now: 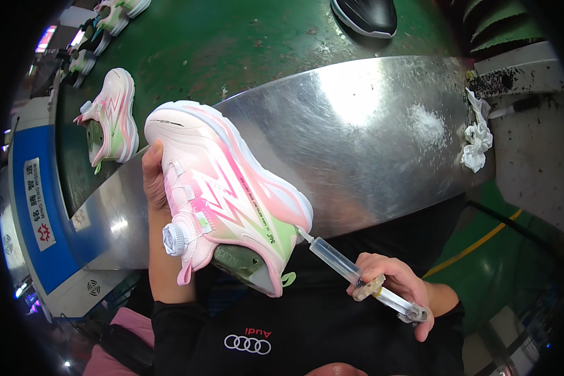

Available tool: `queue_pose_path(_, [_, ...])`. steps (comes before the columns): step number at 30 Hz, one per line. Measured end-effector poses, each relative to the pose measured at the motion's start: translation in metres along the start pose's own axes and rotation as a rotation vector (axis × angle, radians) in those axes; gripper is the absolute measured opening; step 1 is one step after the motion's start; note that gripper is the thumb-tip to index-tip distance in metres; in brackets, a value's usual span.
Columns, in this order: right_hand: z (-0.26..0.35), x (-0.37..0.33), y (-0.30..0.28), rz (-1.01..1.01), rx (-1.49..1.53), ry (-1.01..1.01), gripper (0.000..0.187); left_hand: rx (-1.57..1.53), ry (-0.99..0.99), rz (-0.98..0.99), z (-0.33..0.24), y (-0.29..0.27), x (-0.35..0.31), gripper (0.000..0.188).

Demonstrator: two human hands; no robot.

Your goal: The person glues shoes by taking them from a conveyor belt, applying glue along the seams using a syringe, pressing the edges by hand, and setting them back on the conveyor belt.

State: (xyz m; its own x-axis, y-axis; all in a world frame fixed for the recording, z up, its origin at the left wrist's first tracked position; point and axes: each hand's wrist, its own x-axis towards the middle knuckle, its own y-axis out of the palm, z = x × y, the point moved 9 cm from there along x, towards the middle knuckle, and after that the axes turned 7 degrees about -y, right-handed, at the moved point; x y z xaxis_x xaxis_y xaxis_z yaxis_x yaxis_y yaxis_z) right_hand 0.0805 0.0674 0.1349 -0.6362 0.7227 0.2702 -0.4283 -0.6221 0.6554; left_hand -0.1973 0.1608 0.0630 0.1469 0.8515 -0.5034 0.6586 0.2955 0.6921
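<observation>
My left hand (153, 172) is closed round the forefoot of a pink, white and green sneaker (232, 182), gripping it from the left and beneath. The shoe is held above the metal plate, toe pointing away, with a white dial (175, 239) on its tongue and a dark green shoe last (239, 263) in its opening. In my right hand (398, 282) is a clear syringe (335, 258), the fingers wrapped round its barrel end and plunger. Its tip meets the shoe's heel, near the seam of upper and sole. Any liquid at the tip is too small to make out.
A curved metal plate (357, 156) covers the near edge of the green work surface (257, 37). A matching sneaker (113, 119) stands at the left, a black shoe (366, 15) at the far side. Crumpled white tissue (477, 138) and white residue (427, 125) lie at the right.
</observation>
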Motion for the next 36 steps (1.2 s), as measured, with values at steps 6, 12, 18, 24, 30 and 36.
queue_pose_path(6, [-0.007, -0.005, -0.007, -0.005, 0.023, -0.026, 0.112, 0.032, 0.001, -0.112, -0.007, -0.036, -0.018, 0.063])
queue_pose_path(12, [-0.019, -0.007, -0.014, -0.034, 0.081, -0.034, 0.113, 0.298, -0.095, -0.251, -0.019, -0.093, -0.064, 0.064])
queue_pose_path(18, [-0.033, -0.003, -0.013, 0.009, 0.012, 0.033, 0.111, 0.832, 0.045, -0.161, -0.030, -0.100, -0.108, 0.059])
queue_pose_path(24, [-0.035, 0.002, -0.005, 0.102, -0.140, 0.035, 0.109, 0.529, -0.040, -0.459, -0.001, -0.115, -0.159, 0.046])
queue_pose_path(30, [-0.037, 0.000, 0.004, 0.071, -0.146, 0.051, 0.109, 0.476, -0.028, -0.462, 0.023, -0.106, -0.184, 0.053])
queue_pose_path(36, [-0.034, -0.003, 0.011, 0.077, -0.213, 0.066, 0.108, 0.376, -0.036, -0.442, 0.049, -0.085, -0.190, 0.073])
